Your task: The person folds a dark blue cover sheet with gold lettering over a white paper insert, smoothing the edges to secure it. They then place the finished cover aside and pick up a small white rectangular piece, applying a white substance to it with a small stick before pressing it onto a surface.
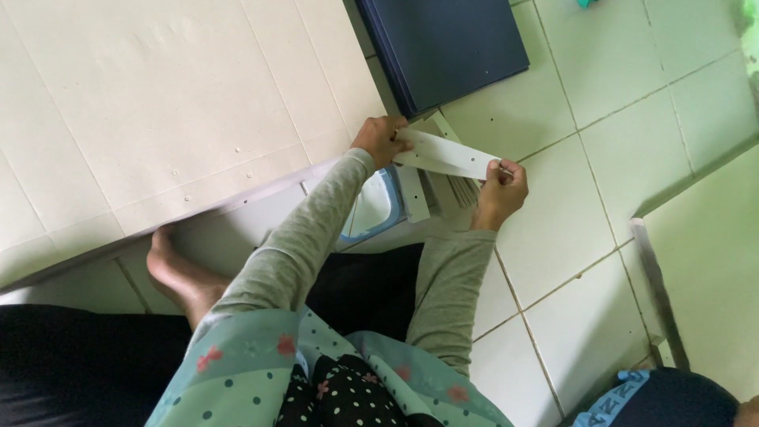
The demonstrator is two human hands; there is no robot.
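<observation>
I hold a long white strip of card (444,155) between both hands above the tiled floor. My left hand (381,139) pinches its left end, close to the dark blue boards. My right hand (501,192) grips its right end. Under the strip lie more white strips (413,192) and a fanned stack of thin pieces (462,188). A white container with a blue rim (378,207) sits just below my left forearm. Both arms wear grey-green sleeves.
A large cream board (150,111) covers the floor at the left. A stack of dark blue boards (443,43) lies at the top. My bare foot (178,273) rests beside the cream board. Another pale board (711,261) lies at the right. Another person's dark cap (672,399) shows at the bottom right.
</observation>
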